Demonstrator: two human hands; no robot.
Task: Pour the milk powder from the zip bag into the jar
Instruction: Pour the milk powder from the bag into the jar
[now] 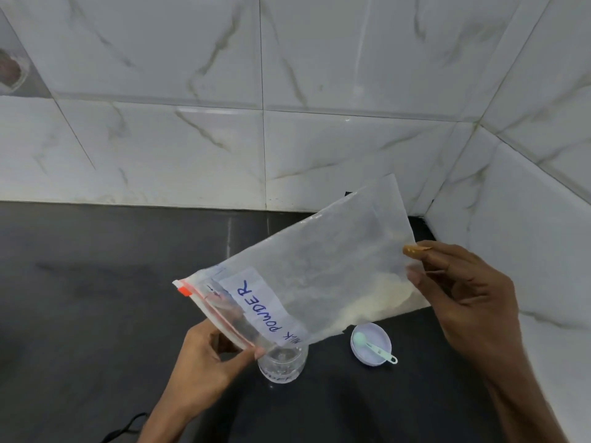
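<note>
1. Clear plastic bag [319,266] with a white paper label [256,308] stuck near the zip, hand-lettered in blue "MILK POWDER" and running along the bag's slope. Red slider [185,290] at the zip's upper end.
2. Clear jar [283,362] upright on the counter, right under the zip's lower corner. Blue writing on its wall, only "DER" legible.
3. Left hand [204,356] reaching up from below, thumb and fingers pinching the zip edge at its low corner, just above the jar's mouth.
4. Right hand [460,298] coming in from the right and held higher, fingers curled round the bag's bottom end and grasping it, index fingertip up at the far edge.
5. Bag tilted in the air, zip end low and left, bottom end high and right. Pale powder [377,295] heaped in the raised end by the right hand, along the lower edge. Cannot tell whether the zip is parted.
6. Lilac lid [382,337] lying hollow side up just right of the jar, apart from it. Mint spoon [377,348] resting inside, handle poking over the near rim.
7. Black counter [96,298] stretching wide to the left of the jar. Marble-tiled wall [287,123] close behind and on the right, its corner behind the bag. Black cable [124,426] at the near left edge.
</note>
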